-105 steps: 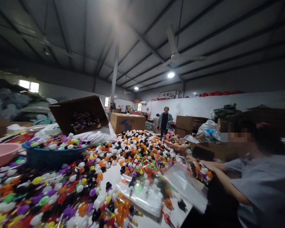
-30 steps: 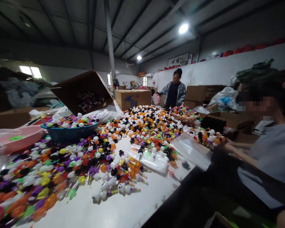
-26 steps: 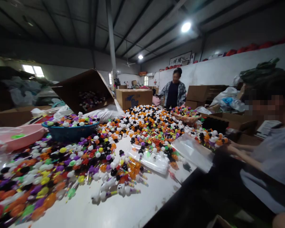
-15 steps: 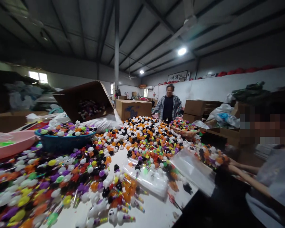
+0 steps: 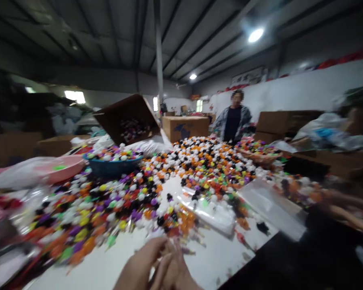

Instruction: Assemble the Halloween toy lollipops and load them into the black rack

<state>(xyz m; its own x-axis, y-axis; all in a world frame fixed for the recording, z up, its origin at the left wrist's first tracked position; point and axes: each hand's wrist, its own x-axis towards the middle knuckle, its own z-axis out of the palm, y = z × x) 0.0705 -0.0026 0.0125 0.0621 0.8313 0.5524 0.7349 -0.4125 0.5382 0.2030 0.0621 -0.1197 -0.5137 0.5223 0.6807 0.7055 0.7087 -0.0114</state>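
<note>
My left hand point(image 5: 142, 262) and my right hand point(image 5: 179, 264) are close together at the bottom of the view, over the near edge of the white tabletop point(image 5: 97, 268). Their fingers are curled in and nearly touching, blurred by motion. A bit of white shows between them, but I cannot make out what they hold. Just beyond my fingertips lies a group of small figure-topped tubes with orange, white and black heads point(image 5: 181, 221). To its right is a stack of clear plastic bags point(image 5: 211, 211).
A large heap of colourful figures point(image 5: 199, 157) covers the table. Around it stand a blue basin point(image 5: 113, 166), a pink basin point(image 5: 63, 169), a tilted carton point(image 5: 121, 117) and a woven basket point(image 5: 260, 158). One person point(image 5: 232, 121) stands behind; another's arms point(image 5: 351, 213) reach in from the right.
Both my hands have come into view at the bottom, where white figure-topped tubes lay before. My view has turned left and down. The person at right is now mostly out of frame.
</note>
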